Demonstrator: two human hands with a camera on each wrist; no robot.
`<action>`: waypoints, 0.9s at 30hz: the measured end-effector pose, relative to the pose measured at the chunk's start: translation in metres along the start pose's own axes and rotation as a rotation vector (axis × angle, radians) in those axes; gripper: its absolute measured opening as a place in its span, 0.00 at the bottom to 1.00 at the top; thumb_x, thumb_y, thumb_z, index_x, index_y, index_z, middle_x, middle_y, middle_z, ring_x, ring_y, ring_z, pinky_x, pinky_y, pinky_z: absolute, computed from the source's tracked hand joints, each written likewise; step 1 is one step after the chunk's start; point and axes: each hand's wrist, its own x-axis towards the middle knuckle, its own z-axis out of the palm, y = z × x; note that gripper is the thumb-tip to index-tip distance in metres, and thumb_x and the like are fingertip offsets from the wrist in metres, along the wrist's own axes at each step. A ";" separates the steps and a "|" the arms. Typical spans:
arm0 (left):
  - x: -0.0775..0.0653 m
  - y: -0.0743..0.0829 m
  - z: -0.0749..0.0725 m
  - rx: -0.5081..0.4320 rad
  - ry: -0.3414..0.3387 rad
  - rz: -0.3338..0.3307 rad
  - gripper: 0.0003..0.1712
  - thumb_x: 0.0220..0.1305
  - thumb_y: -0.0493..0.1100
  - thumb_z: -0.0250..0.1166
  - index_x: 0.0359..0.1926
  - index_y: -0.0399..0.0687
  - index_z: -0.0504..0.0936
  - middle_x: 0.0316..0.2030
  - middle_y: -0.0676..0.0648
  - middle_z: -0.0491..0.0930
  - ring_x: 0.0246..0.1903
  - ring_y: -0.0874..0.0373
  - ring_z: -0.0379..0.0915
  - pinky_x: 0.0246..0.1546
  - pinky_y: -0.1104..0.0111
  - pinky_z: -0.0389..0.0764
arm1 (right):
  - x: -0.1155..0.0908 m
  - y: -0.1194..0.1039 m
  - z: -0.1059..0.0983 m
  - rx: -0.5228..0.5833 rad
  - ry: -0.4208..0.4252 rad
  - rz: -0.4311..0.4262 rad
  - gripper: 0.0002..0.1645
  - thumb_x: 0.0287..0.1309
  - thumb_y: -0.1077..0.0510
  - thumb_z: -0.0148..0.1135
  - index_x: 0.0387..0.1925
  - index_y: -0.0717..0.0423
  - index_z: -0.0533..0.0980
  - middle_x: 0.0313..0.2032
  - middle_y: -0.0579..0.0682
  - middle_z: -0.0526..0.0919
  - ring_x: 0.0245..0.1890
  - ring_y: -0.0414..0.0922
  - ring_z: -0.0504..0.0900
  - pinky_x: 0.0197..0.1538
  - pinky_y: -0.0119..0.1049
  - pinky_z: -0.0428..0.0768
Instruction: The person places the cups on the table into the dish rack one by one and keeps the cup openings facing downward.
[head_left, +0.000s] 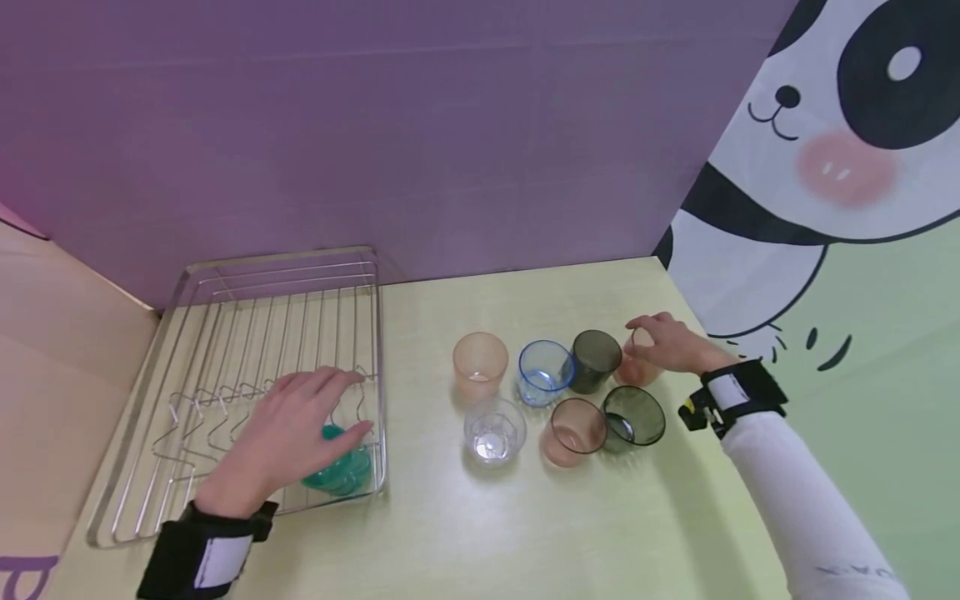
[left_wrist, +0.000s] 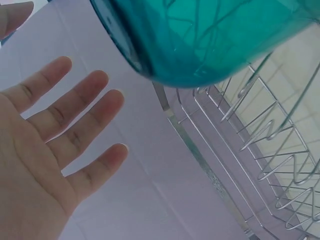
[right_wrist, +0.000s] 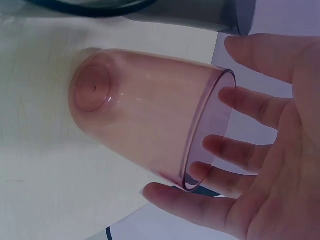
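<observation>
My left hand [head_left: 288, 429] is over the wire rack with its fingers extended and spread. Just beneath it stands a teal glass [head_left: 343, 468] in the rack's front right corner, partly hidden by the hand. The left wrist view shows a gap between the fingers and this teal glass [left_wrist: 215, 45]. On the far right of the table, my right hand [head_left: 671, 342] reaches over a pink glass [head_left: 636, 371]. In the right wrist view its loosely extended fingers lie around the rim of the upright pink glass [right_wrist: 145, 110]; firm contact is not visible.
Several glasses cluster at centre right: an orange-pink glass [head_left: 480, 367], a blue-rimmed glass [head_left: 543, 375], a dark grey glass [head_left: 595, 362], a clear glass [head_left: 495, 433], a brownish-pink glass [head_left: 573, 433] and a grey-green glass [head_left: 633, 417]. A metal wire rack [head_left: 381, 375] occupies the left side.
</observation>
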 end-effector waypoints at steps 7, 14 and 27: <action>0.006 -0.001 -0.002 -0.049 -0.004 -0.046 0.31 0.61 0.59 0.65 0.60 0.47 0.75 0.54 0.41 0.81 0.53 0.40 0.78 0.57 0.39 0.73 | 0.000 -0.001 0.005 -0.018 0.037 -0.004 0.29 0.67 0.51 0.56 0.62 0.65 0.68 0.58 0.79 0.66 0.58 0.78 0.66 0.55 0.69 0.71; 0.012 -0.002 0.003 -0.076 -0.015 -0.101 0.34 0.62 0.60 0.63 0.63 0.47 0.73 0.58 0.38 0.78 0.56 0.37 0.76 0.60 0.36 0.70 | 0.004 0.003 0.011 -0.027 0.042 0.016 0.28 0.67 0.51 0.56 0.61 0.63 0.68 0.58 0.79 0.65 0.56 0.79 0.65 0.55 0.69 0.71; 0.026 0.002 0.007 -0.336 -0.009 -0.327 0.42 0.68 0.63 0.58 0.72 0.41 0.61 0.68 0.33 0.66 0.63 0.35 0.68 0.56 0.40 0.74 | 0.007 0.002 0.014 -0.024 0.017 0.046 0.33 0.59 0.52 0.62 0.62 0.63 0.65 0.58 0.80 0.62 0.56 0.79 0.64 0.54 0.68 0.71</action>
